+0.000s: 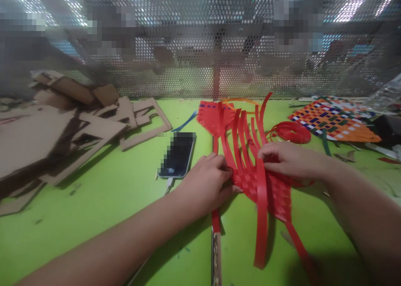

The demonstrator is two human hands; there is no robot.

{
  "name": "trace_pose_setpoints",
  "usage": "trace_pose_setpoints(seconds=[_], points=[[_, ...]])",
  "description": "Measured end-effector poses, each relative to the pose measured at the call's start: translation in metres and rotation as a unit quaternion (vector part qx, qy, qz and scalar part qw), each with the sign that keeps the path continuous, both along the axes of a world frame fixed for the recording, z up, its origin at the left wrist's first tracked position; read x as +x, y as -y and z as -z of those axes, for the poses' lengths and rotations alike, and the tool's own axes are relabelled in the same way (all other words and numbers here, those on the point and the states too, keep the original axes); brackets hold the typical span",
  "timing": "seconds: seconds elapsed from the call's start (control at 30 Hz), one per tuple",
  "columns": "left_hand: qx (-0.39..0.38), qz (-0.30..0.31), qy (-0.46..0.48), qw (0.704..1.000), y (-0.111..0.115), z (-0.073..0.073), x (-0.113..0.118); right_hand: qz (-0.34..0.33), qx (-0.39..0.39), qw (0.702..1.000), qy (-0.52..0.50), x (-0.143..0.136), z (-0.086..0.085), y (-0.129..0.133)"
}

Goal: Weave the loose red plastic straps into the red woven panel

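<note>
While the red weaving (277,196) was pressed to the green table (103,240) under the left hand's (213,179) bent fingers, a red strip (262,219) was pinched upright in the right hand (278,158), a phone (178,155) left nearby, cardboard scraps (100,135) heaped beyond.

a craft workspace, with cardboard scraps (109,131) and woven strips (328,119) about

Phone (180,155), cable (169,184) plugged in; cardboard pieces (70,87) heaped left.
</note>
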State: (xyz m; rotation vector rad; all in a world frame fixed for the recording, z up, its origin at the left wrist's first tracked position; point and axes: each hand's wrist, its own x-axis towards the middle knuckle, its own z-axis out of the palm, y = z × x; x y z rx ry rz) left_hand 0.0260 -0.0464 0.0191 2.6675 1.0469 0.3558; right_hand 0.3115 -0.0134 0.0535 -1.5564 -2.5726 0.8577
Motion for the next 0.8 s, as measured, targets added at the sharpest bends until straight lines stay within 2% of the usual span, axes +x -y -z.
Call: trace_pose_setpoints(seconds=[0.23, 0.43, 0.67, 0.8], points=[[0.020, 0.023, -0.008, 1.000, -0.002, -0.011, -0.005, -0.033, 0.050, 0.997, 0.039, -0.003, -0.004, 0.007], [0.013, 0.087, 0.004, 0.996, -0.003, -0.003, -0.004, -0.014, 0.044, 0.998, 0.036, -0.004, -0.004, 0.010], [-0.022, 0.069, -0.008, 0.997, 0.000, -0.004, -0.001, 0.006, 0.023, 1.000, 0.009, -0.002, 0.001, 0.007], [-0.023, 0.055, -0.013, 0.998, 0.003, -0.006, -0.001, -0.005, 0.024, 1.000, 0.012, -0.001, -0.003, 0.008]])
